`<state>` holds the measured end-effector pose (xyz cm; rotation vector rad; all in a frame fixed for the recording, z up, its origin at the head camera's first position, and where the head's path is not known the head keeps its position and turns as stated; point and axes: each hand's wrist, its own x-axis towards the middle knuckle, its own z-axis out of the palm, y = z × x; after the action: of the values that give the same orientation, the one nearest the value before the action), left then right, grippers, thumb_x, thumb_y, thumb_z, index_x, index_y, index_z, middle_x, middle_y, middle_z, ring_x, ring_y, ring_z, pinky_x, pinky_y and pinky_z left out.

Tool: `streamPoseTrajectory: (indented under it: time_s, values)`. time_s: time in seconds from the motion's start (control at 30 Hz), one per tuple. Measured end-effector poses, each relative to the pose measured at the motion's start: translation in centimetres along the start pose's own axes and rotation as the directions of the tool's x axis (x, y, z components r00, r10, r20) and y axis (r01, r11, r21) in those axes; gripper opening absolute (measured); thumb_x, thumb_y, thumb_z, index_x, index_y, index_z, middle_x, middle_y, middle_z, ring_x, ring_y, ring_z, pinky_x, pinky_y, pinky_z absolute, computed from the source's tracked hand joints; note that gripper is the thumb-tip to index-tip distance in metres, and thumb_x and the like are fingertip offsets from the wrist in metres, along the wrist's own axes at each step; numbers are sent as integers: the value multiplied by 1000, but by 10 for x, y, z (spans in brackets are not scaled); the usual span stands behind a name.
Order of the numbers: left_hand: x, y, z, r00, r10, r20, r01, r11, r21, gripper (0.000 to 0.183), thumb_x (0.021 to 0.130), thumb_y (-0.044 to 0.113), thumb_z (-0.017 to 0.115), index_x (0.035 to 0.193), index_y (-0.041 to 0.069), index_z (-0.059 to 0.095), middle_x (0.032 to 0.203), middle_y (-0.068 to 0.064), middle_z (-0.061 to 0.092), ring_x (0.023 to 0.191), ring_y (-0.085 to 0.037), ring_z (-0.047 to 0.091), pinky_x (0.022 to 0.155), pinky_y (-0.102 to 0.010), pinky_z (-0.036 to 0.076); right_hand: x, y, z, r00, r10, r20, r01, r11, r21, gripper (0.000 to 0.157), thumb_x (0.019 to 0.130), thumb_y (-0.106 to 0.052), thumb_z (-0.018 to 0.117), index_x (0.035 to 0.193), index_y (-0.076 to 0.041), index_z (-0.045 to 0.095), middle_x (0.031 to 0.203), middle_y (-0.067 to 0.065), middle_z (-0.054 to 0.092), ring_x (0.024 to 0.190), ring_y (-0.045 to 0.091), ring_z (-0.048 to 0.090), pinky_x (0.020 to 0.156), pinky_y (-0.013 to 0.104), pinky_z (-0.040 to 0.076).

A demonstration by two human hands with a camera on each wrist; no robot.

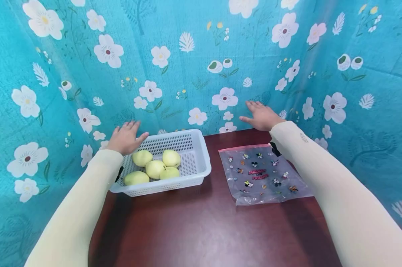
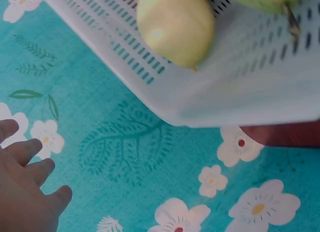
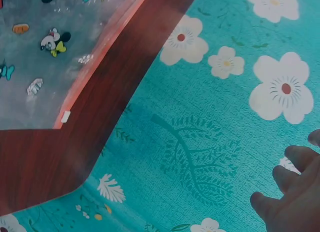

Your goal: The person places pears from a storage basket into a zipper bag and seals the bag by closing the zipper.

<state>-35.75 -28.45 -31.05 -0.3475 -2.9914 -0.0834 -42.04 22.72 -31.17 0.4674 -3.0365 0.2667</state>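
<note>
My left hand [image 1: 124,138] hovers over the back left corner of a white perforated plastic basket [image 1: 201,154], fingers spread and nothing in them. Several yellow-green pears [image 1: 155,169] lie in the basket's left half; one pear [image 2: 175,26] shows large in the left wrist view. My right hand [image 1: 262,116] is held out, palm down and holding nothing, beyond the far edge of a clear zip bag [image 1: 264,174]. The bag lies flat, printed with small cartoon figures, and its red zip strip [image 3: 102,56] faces the back. A white slider [image 3: 65,116] sits at one end of that strip.
Both things rest on a dark red-brown table [image 1: 194,226], basket at left and bag at right. A turquoise flowered cloth [image 1: 187,74] hangs close behind the table and along its sides. My right forearm overlaps the bag's right edge in the head view.
</note>
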Motion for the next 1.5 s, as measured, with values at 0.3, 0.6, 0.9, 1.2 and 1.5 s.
streamPoseTrajectory:
  time_s: [0.3,0.6,0.9,1.2,1.5]
  values:
    - [1,15,12,999,45,14,-45,999,-5,74,99,50,46,149,-1,31,150,-26,33,136,-45,30,108,-61,22,-8,1,11,1000,8,18,-9,1000,23,92,93,-68,40,156,-7,12,159,20,14,145,39,6,112,59,8]
    - [14,54,14,996,79,48,-76,994,-73,57,99,36,53,144,3,43,141,-20,49,127,-40,46,102,-56,36,-16,18,26,997,66,27,-68,995,73,88,93,-63,47,154,-6,22,156,24,21,143,42,14,110,61,17]
    - [22,92,30,987,147,69,-133,975,-178,54,100,40,50,142,6,47,139,-14,53,127,-34,48,102,-52,38,-37,33,49,997,72,34,-75,993,94,81,95,-55,52,153,-6,26,154,24,26,141,43,19,108,61,21]
    - [26,126,45,973,220,62,-204,958,-199,51,99,38,52,140,8,51,133,-12,58,118,-27,57,100,-46,42,-52,59,50,989,136,64,-143,981,128,80,96,-46,57,154,-6,20,153,26,26,137,47,26,104,64,26]
    - [42,150,41,951,306,34,-296,938,-182,44,99,32,54,132,4,58,122,-10,64,113,-25,59,104,-47,38,-53,80,61,968,229,106,-243,957,158,84,96,-45,58,155,-6,14,151,30,26,133,52,29,99,68,29]
